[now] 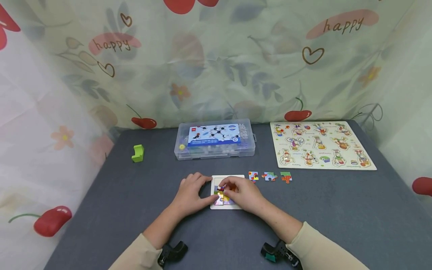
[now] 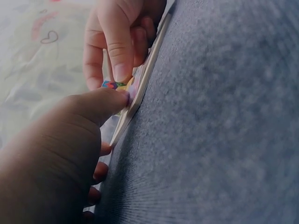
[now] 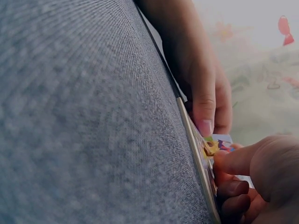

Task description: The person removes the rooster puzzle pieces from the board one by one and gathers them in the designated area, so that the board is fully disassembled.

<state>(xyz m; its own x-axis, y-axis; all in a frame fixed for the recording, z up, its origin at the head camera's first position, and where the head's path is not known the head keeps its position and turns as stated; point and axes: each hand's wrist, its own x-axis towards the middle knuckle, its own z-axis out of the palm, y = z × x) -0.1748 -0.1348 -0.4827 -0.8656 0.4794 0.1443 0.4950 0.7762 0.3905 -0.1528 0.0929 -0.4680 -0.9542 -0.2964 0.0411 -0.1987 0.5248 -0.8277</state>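
A small jigsaw puzzle in a white-rimmed tray (image 1: 227, 176) lies flat on the table between both hands. My left hand (image 1: 192, 193) rests at the tray's left side, thumb pressing on the picture near the lower left and a fingertip by the upper left corner. My right hand (image 1: 244, 191) pinches a colourful jigsaw piece (image 3: 224, 144) between thumb and index finger, tilted above the tray. In the left wrist view the piece's edge (image 2: 110, 84) shows between the two hands. Fingers hide part of the tray's inside.
Three loose jigsaw pieces (image 1: 269, 176) lie in a row right of the tray. Behind stands a clear plastic case (image 1: 216, 152) with a blue label. A picture board (image 1: 325, 165) lies at the back right, a green block (image 1: 138, 153) at the left.
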